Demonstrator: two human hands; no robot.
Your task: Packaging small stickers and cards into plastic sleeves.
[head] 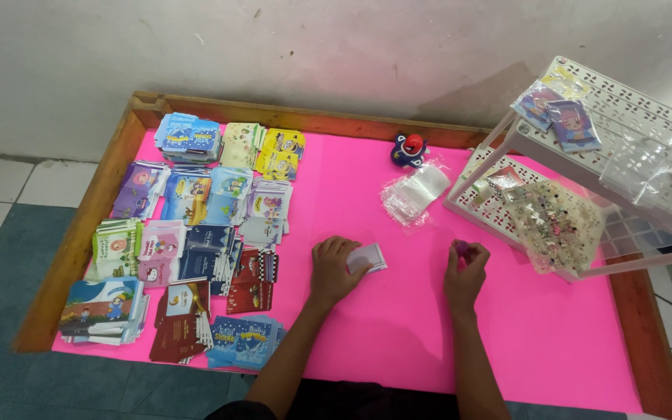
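The left hand (334, 268) lies on the pink table (398, 327), its fingers curled over a small white card (366, 257) in a clear sleeve. The right hand (464, 276) is close beside it, fingers pinched on a tiny pink thing (460, 249). Stacks of colorful cards (196, 241) sit to the left. A pile of clear bags (415, 190) lies near a white rack (608, 155).

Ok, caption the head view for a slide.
Left hand on a small white packet, right hand pinching a small pink item, pink table.
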